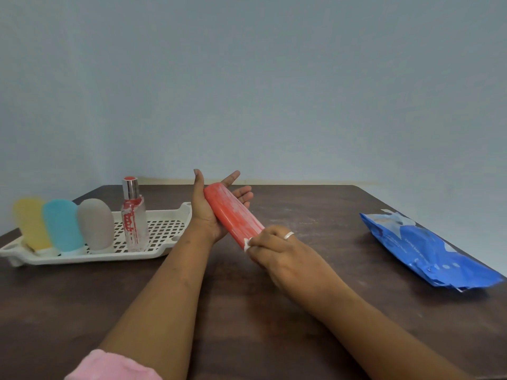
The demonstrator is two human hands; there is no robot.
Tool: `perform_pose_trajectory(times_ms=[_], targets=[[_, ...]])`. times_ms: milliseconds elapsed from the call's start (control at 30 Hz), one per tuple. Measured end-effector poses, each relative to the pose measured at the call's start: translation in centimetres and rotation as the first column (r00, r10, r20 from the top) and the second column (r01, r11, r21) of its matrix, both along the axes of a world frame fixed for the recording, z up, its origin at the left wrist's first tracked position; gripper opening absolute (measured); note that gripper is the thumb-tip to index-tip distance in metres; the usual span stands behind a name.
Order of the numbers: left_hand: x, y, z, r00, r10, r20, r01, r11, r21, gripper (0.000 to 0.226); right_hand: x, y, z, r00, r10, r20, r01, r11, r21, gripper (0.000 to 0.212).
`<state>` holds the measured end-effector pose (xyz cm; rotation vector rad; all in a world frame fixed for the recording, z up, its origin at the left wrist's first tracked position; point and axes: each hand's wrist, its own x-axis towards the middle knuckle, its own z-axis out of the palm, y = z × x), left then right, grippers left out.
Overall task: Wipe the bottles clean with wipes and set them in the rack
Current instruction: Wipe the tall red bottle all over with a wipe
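A long red bottle [231,213] lies tilted across the palm of my left hand [211,207], whose fingers are spread behind it. My right hand [277,249] is closed on a small white wipe [247,244] pressed against the bottle's near end, which the hand hides. The white slotted rack [162,229] sits at the left. In it stand a yellow bottle [31,222], a blue bottle [63,224], a grey bottle [96,223] and a clear glass spray bottle [133,215] with a red cap.
A blue pack of wipes [428,248] lies on the right side of the dark wooden table [315,215]. A pale wall rises right behind the table's far edge. A pink sleeve [109,366] shows at the bottom left.
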<state>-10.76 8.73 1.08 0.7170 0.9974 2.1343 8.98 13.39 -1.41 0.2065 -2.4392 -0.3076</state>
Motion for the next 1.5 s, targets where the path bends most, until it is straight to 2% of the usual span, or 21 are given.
perform_pose_trajectory(times_ms=[167, 333, 500, 600, 667, 833, 1000, 1100, 1167, 1300, 1367, 1500], targets=[[0.1, -0.1, 0.1, 1.000, 0.002, -0.001, -0.002, 1.000, 0.003, 0.092, 0.3, -0.8, -0.2, 0.999, 0.001, 0.043, -0.009, 0.979, 0.202, 0.030], [0.3, -0.1, 0.2, 1.000, 0.002, -0.007, -0.002, 1.000, -0.005, 0.092, -0.5, 0.0, 0.0, 0.999, -0.010, -0.048, 0.012, 0.999, 0.038, 0.031], [0.4, -0.1, 0.3, 1.000, 0.001, -0.022, -0.001, 1.000, -0.014, 0.094, -0.2, -0.8, -0.2, 0.999, 0.003, 0.037, -0.009, 0.986, 0.165, 0.043], [0.6, -0.2, 0.5, 0.999, -0.002, -0.034, 0.002, 1.000, -0.012, 0.095, -0.5, -0.1, -0.4, 0.999, 0.023, -0.026, -0.021, 0.996, 0.092, 0.030], [0.7, -0.2, 0.6, 0.999, -0.008, -0.035, 0.008, 1.000, -0.011, 0.096, -0.9, -0.2, -0.2, 0.999, 0.007, -0.047, -0.005, 0.999, 0.043, 0.032], [0.7, -0.2, 0.7, 0.999, 0.006, -0.039, -0.007, 1.000, -0.016, 0.095, -0.6, -0.3, -0.6, 0.999, 0.021, 0.024, -0.024, 0.990, 0.136, 0.040], [0.9, -0.1, 0.9, 0.999, -0.005, -0.052, 0.003, 1.000, -0.024, 0.098, -1.2, 0.0, -0.1, 0.996, 0.035, -0.086, -0.032, 0.999, 0.041, 0.029], [0.9, -0.1, 1.2, 0.998, -0.009, -0.054, 0.008, 1.000, -0.021, 0.098, -1.0, -0.3, -0.2, 0.998, 0.021, -0.054, -0.013, 0.988, 0.157, 0.037], [0.9, -0.1, 1.1, 0.998, -0.005, -0.063, 0.003, 1.000, -0.026, 0.098, -0.8, -0.4, -0.2, 0.998, 0.032, -0.051, -0.021, 0.978, 0.208, 0.030], [1.1, 0.2, 1.0, 0.997, -0.014, -0.075, 0.012, 1.000, -0.026, 0.099, -1.1, -0.1, 0.1, 0.991, 0.045, -0.125, -0.033, 0.995, 0.099, 0.022], [1.3, 0.4, 1.1, 0.997, -0.021, -0.070, 0.020, 1.000, -0.021, 0.099, -1.2, -0.2, 0.0, 0.993, 0.023, -0.118, -0.006, 0.990, 0.143, 0.026], [1.2, 0.5, 1.0, 0.996, -0.021, -0.086, 0.019, 1.000, -0.024, 0.098, -1.0, -0.5, -0.1, 0.999, -0.007, -0.051, 0.023, 0.941, 0.338, 0.028]])
